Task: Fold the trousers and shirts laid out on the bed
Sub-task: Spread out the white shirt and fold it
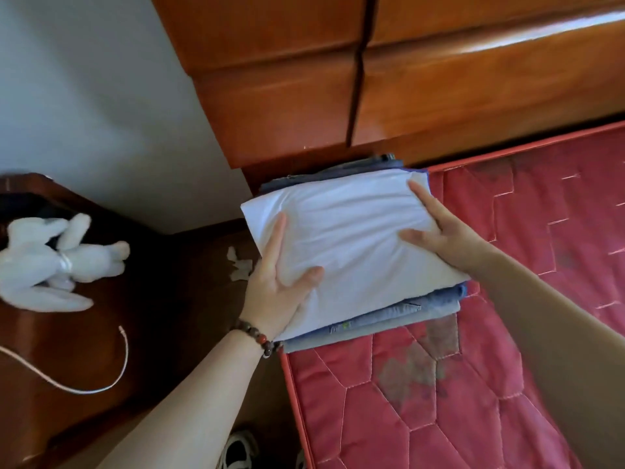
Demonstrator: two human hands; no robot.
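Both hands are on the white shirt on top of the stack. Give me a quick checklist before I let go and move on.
1. White shirt folded flat: ok, minor wrinkles.
2. Left hand and right hand pressing with straight fingers, no grip: ok.
3. Shirt squared over folded denim stack: not ok, it sits slightly skewed.
4. Stack fully on mattress: not ok, left side overhangs the corner.
5. More garments left to fold: cannot tell.

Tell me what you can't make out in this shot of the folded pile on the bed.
Head view:
- Garments under the white shirt: it covers the folded stack; only edges show, count unclear.
- Left hand fingertips: partly hidden by the shirt's edge.
- Mattress: cut off right and bottom.
- Shoes: cut by bottom edge.
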